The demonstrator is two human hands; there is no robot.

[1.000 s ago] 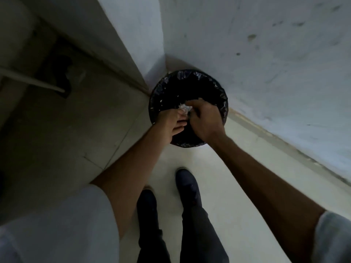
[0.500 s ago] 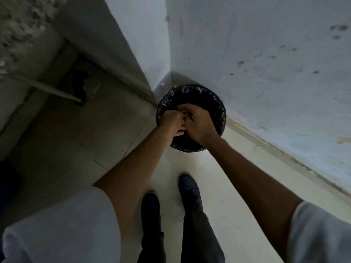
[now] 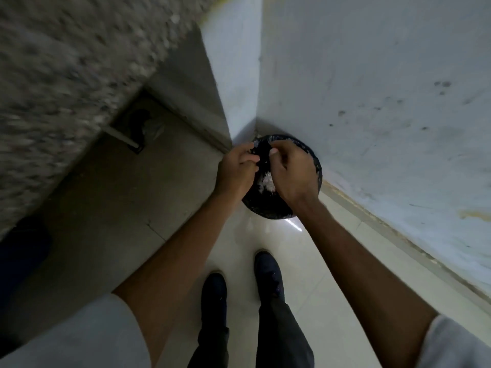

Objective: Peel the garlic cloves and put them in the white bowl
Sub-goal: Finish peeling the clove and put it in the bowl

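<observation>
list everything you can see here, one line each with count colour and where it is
bin: one, black with black liner, on the floor in the wall corner
garlic skins: one small heap, white, inside the bin between the hands
walls: two, pale blue-white, meeting behind the bin
floor: one, pale glossy tile, underfoot
counter: one, speckled grey, upper left, blurred
pipe: one, grey, under the counter
shoes: two, dark, below the bin
trousers: one pair, dark, bottom centre
sleeves: two, whitish, bottom corners
left hand: one, over the bin's left rim, fingers curled
right hand: one, over the bin, fingers curled; any hold unclear
</observation>
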